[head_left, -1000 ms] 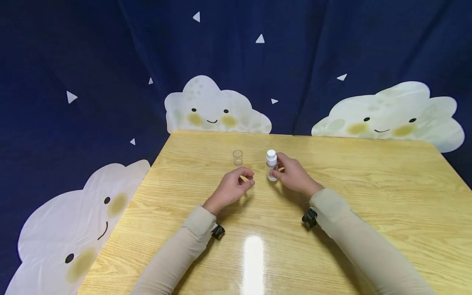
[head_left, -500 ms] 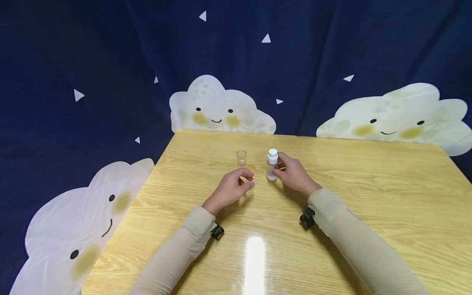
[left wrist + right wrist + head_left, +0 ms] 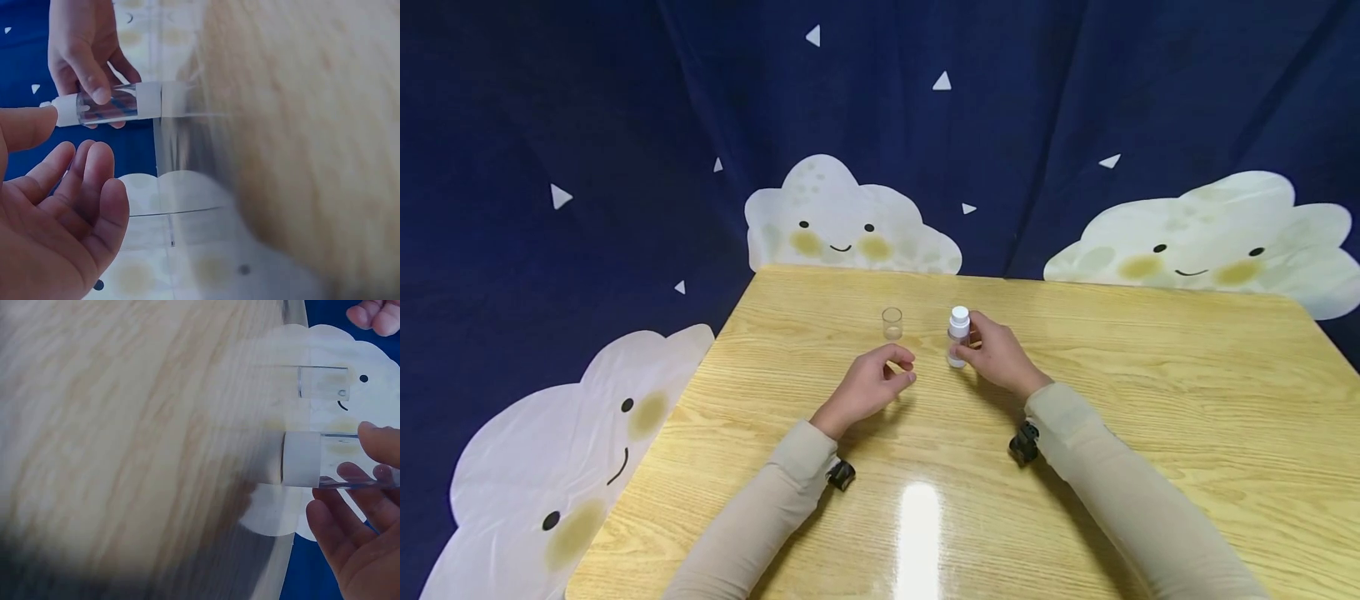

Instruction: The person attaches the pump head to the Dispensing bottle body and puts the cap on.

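Note:
My right hand (image 3: 1000,357) holds a small clear bottle (image 3: 958,340) with a white top and a white base, thumb on the near side and fingers behind. The bottle is upright, its base right at the table surface in the right wrist view. My left hand (image 3: 868,382) hovers to the left of the bottle, fingers loosely bent and nothing between them. Beyond the left hand a small clear cup-shaped cap (image 3: 892,325) stands on the table with its open rim up. The left wrist view shows the bottle (image 3: 125,105) past the left thumb.
Both forearms reach over a light wood table (image 3: 1150,400), each with a small black camera at the wrist. A dark blue curtain (image 3: 1000,125) with white clouds hangs behind the table and along its left side.
The whole scene shifts slightly right as the head camera turns. The bottle in my right hand moves a touch left, then back right. My left hand stays nearly still, and the clear cap stays put.

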`<control>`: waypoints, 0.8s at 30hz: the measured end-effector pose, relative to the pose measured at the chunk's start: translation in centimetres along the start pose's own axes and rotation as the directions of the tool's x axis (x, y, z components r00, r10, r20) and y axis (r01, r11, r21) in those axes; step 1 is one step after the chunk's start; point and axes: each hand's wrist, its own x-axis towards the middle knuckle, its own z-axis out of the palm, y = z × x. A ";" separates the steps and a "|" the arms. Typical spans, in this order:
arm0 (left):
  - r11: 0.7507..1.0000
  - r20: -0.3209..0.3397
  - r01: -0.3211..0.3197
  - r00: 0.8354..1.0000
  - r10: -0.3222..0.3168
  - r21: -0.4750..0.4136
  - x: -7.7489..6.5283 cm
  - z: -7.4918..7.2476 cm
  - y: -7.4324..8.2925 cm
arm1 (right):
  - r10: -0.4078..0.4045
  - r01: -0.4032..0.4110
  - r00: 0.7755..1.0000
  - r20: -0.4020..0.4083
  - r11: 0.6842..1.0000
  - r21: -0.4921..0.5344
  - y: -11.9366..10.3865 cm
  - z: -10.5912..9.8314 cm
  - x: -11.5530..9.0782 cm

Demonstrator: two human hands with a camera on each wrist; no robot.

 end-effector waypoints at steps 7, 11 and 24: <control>1.000 0.002 -0.008 1.000 0.008 -0.003 0.4 0.3 0.1 | -0.001 0.001 1.000 -0.032 1.000 0.000 0.7 -0.4 -0.3; 1.000 0.010 -0.008 1.000 0.008 -0.003 0.8 0.5 0.2 | -0.011 0.011 0.999 -0.046 1.000 -0.003 1.0 -0.6 -0.2; 1.000 -0.048 0.021 0.999 -0.022 -0.019 1.8 -0.7 1.1 | 0.057 -0.053 0.996 -0.069 0.997 0.059 0.5 0.3 0.1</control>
